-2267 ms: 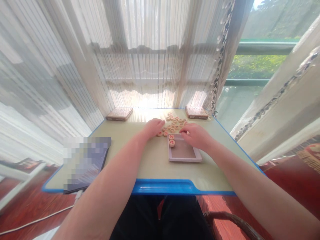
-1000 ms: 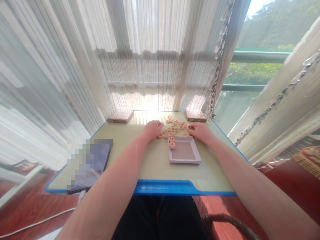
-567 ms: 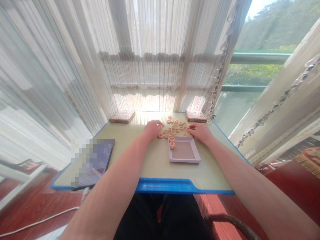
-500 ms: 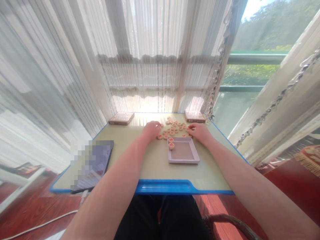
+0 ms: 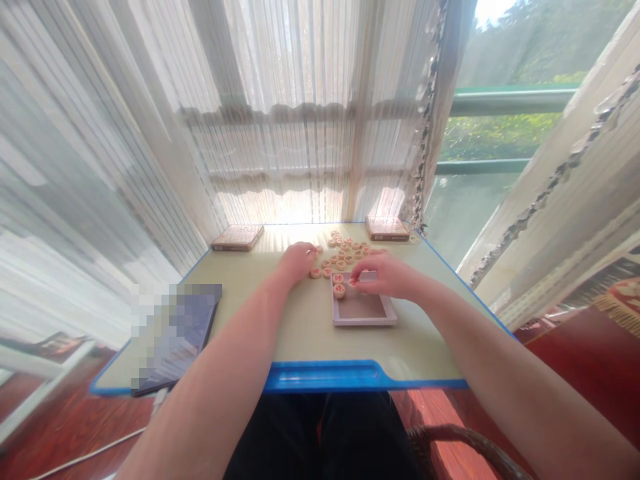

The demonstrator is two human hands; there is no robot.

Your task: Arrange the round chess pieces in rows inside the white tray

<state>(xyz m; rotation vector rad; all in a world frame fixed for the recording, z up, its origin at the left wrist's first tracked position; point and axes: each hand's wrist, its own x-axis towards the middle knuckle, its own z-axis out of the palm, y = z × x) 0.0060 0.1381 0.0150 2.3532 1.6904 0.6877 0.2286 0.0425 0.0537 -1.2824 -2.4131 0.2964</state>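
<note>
Over the back left part of a shallow pale box tray, my right hand pinches a round Chinese chess piece with a red character. Two more red-marked pieces, one of them this piece, lie along the tray's left side. My left hand rests on the table left of the loose pieces, fingers curled and closed. A pale edge of a piece shows at its fingertips, partly hidden. Several loose Chinese chess pieces spread across the table behind the tray.
Two flat boxes stand at the back corners, a left box and a right box. A dark tablet with a cable lies at the left. The table has a blue edge; curtains hang behind it.
My right hand has moved left and nearer, from the loose pieces to over the tray, with a piece in its fingers. My left hand stays almost in place. The view has shifted slightly.
</note>
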